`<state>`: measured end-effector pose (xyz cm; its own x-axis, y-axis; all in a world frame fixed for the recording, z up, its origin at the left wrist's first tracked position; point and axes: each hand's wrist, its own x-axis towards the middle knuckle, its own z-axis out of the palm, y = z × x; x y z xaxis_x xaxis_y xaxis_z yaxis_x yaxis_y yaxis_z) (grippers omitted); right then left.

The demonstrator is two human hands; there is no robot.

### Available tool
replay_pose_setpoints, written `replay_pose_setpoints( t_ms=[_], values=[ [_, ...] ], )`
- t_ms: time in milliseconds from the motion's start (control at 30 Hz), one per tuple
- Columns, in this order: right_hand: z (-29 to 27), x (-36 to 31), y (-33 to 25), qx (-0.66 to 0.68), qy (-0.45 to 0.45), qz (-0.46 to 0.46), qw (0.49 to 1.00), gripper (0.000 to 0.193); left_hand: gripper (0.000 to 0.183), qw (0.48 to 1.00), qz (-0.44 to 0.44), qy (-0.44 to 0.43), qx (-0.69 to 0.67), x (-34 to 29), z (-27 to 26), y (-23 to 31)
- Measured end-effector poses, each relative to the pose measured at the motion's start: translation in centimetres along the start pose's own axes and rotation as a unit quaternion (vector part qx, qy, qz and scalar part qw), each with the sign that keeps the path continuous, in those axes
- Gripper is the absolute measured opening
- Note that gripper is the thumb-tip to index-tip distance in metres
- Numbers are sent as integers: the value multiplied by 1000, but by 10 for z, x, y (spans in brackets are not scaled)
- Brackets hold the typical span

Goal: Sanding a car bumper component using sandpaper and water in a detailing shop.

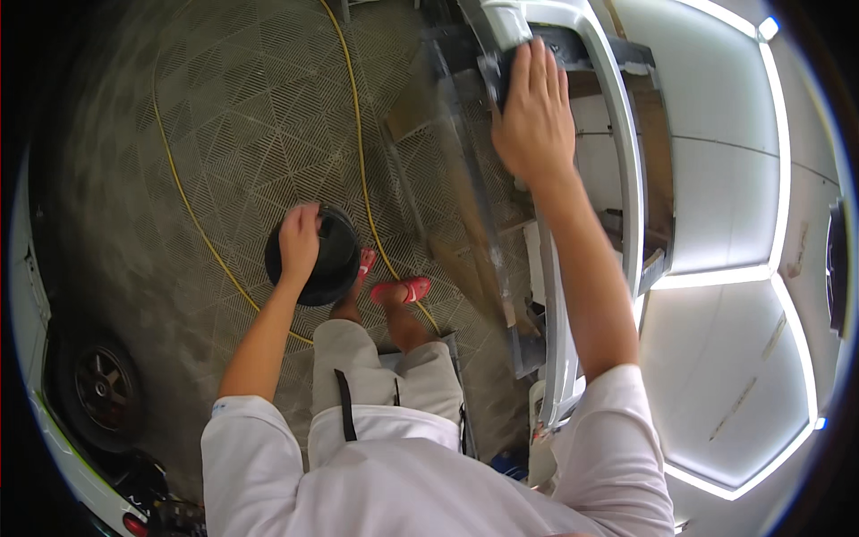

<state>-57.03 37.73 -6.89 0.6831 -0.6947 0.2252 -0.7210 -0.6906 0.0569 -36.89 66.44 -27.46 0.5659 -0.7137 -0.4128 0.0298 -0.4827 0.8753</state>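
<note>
My left hand is closed at the upper left of a round black bucket, beside my legs. Its fingers curl over the bucket's edge, and what they grip there is partly hidden. My right arm stretches forward to a white car bumper. There my right hand, fingers straight and together, presses down over a dark pad. Only the pad's edge shows along the left side of that hand; my thumb is out of sight.
The bumper rests on a frame with dark and brown padding. A yellow hose curves over the patterned floor tiles. A car with a black wheel stands at left; a white lit panel wall is at right.
</note>
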Motion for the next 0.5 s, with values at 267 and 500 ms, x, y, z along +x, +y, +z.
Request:
replay_pose_setpoints(
  t_ms=[267, 500],
  values=[
    [-39, -148, -27, -24, -115, 48, 992, 71, 40, 882, -340, 1, 327, -189, -197, -249],
    [16, 35, -22, -30, -18, 26, 999, 69, 39, 910, -292, -82, 284, -128, -163, -178]
  ],
)
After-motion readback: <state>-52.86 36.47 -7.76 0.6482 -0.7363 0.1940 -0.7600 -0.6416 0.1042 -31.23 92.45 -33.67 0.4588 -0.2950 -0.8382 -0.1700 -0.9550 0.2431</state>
